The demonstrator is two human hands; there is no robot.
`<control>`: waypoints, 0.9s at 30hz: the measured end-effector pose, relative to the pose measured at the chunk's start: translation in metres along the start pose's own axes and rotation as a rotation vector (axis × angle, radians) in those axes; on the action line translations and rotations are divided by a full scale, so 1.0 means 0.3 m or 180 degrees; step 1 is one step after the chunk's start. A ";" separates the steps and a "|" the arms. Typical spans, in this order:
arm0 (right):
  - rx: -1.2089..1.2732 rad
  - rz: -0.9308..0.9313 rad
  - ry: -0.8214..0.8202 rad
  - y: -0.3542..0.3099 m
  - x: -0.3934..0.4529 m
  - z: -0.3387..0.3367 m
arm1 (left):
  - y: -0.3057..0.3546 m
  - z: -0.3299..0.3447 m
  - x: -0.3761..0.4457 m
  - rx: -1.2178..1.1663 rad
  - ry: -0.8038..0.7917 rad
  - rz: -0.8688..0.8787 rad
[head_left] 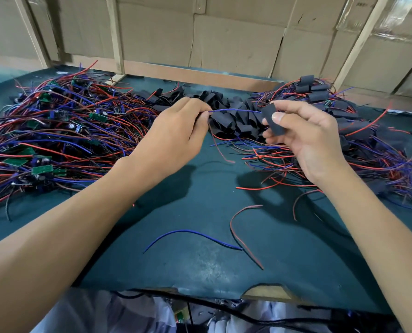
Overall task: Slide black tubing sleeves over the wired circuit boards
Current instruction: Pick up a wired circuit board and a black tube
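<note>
Big picture first: the green table (200, 260) carries three heaps. On my left, a large pile of bare boards (56, 131) with red and blue wires, none sleeved as far as I can see, so that is the work left, and it looks like the bigger share. On my right, the done pile (325, 121), boards already inside black tubing, wires trailing out; clearly smaller than the left heap. Between them at the back, a stock of loose sleeves (229, 116), plenty remaining. My guess: under half done. Current unit is mid-step. My left hand (176, 135) is closed, fingertips pinching a blue wire (236, 110) that runs across to the right; the board itself is hidden in the fist, can't confirm it. My right hand (303, 138) pinches one sleeve (273, 121) between thumb and forefingers, other fingers loosely curled. Wire tip is right at the sleeve mouth, not yet threaded through. Two stray wires (236, 236) lie near me, unused.
</note>
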State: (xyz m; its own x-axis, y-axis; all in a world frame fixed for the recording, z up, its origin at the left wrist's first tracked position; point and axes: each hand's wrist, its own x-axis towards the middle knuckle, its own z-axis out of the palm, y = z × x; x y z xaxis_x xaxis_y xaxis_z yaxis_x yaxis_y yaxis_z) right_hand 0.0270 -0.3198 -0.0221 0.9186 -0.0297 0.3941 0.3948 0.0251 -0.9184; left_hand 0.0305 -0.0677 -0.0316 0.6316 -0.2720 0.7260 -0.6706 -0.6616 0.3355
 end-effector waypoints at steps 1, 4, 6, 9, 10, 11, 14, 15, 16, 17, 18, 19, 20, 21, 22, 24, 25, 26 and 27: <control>-0.0008 0.0011 0.0029 0.001 0.000 0.003 | 0.000 0.003 -0.001 -0.0029 -0.0014 -0.0040; -0.0007 0.0014 0.0049 0.009 -0.004 0.018 | 0.004 0.014 -0.008 -0.0242 -0.0057 -0.0099; 0.0030 -0.0045 0.0163 0.007 -0.007 0.028 | 0.015 0.023 -0.011 -0.0505 -0.0121 -0.0234; 0.0160 -0.0124 0.0633 -0.012 -0.004 0.033 | 0.028 0.027 -0.008 -0.0734 -0.0321 -0.0291; 0.0193 -0.0145 0.0883 -0.016 0.002 0.029 | 0.028 0.027 -0.008 -0.0751 -0.0440 -0.0214; 0.0216 -0.0165 0.1167 -0.020 0.009 0.023 | 0.027 0.025 -0.009 -0.0802 -0.0608 -0.0126; -0.0543 -0.0511 0.1818 -0.021 0.009 0.003 | 0.024 0.023 -0.014 -0.1065 -0.1173 -0.0114; -0.1044 -0.0704 0.1858 -0.015 0.002 0.001 | 0.020 0.031 -0.015 -0.1072 -0.1242 -0.0187; -0.1462 -0.0866 0.1796 -0.008 -0.009 0.007 | 0.016 0.040 -0.015 -0.1043 -0.1228 -0.0280; -0.1689 -0.0964 0.1683 -0.002 -0.017 0.017 | 0.014 0.048 -0.013 -0.1024 -0.1151 -0.0384; -0.1738 -0.0993 0.1559 0.002 -0.023 0.031 | 0.016 0.055 -0.008 -0.1096 -0.1028 -0.0500; -0.1727 -0.1002 0.1456 0.004 -0.029 0.048 | 0.019 0.058 -0.001 -0.1302 -0.0898 -0.0683; -0.1708 -0.1020 0.1372 0.004 -0.034 0.064 | 0.022 0.057 0.006 -0.1636 -0.0790 -0.0941; -0.1712 -0.1064 0.1304 0.003 -0.041 0.079 | 0.023 0.055 0.014 -0.2024 -0.0703 -0.1263; -0.1747 -0.1145 0.1249 0.003 -0.049 0.089 | 0.022 0.052 0.021 -0.2408 -0.0615 -0.1612; -0.1858 -0.1300 0.1109 -0.001 -0.067 0.104 | 0.018 0.042 0.027 -0.2922 -0.0504 -0.2238; -0.1923 -0.1352 0.1013 -0.003 -0.073 0.108 | 0.014 0.041 0.028 -0.3044 -0.0527 -0.2495; -0.1975 -0.1377 0.0903 -0.003 -0.078 0.111 | 0.010 0.039 0.028 -0.3139 -0.0577 -0.2732; -0.2032 -0.1383 0.0771 -0.003 -0.082 0.114 | 0.005 0.038 0.031 -0.3241 -0.0616 -0.2935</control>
State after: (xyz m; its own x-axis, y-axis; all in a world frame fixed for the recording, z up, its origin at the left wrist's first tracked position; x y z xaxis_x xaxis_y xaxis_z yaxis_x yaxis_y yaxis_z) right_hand 0.0046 -0.2850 -0.0299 0.6272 -0.1230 0.7691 0.5625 -0.6115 -0.5565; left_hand 0.0397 -0.0791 -0.0313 0.9841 -0.1671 -0.0608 0.0814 0.1195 0.9895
